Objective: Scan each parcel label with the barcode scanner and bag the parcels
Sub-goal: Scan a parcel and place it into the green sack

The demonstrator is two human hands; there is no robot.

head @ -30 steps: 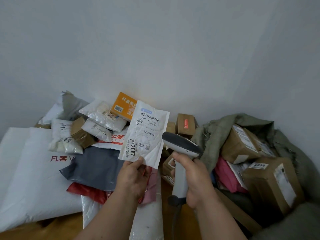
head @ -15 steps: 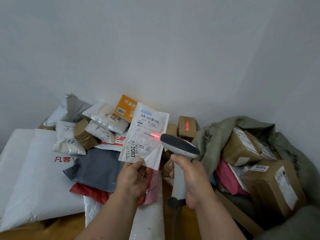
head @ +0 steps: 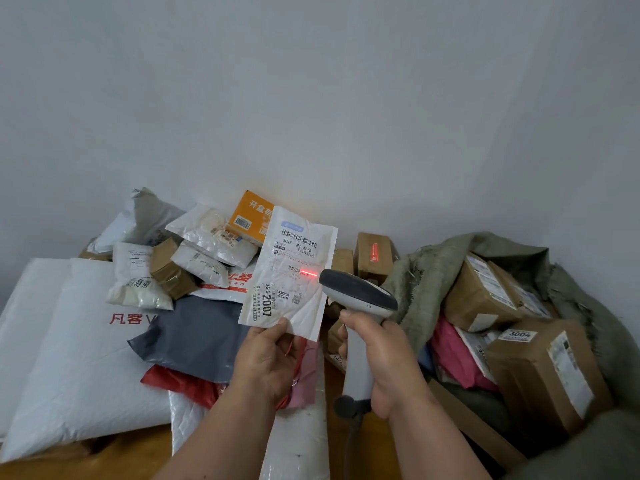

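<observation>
My left hand (head: 268, 358) pinches the lower edge of a flat white parcel (head: 294, 268) and holds it upright with its printed label facing me. My right hand (head: 379, 358) grips the handle of a grey and white barcode scanner (head: 358, 296), whose head points at the parcel from the right. A red scan line lies on the label's right side, on the lower barcode. To the right, an open grey-green woven sack (head: 429, 275) holds several cardboard boxes and a pink bag.
A pile of parcels covers the wooden table (head: 104, 455) at left: large white mailers (head: 69, 368), a dark grey bag (head: 197, 337), a red bag (head: 180, 384), an orange box (head: 247, 216), small white pouches. Small brown boxes (head: 374, 252) stand against the grey wall.
The scanner's red line came on and now rests on the label's lower barcode. Both hands and the parcel have stayed almost still.
</observation>
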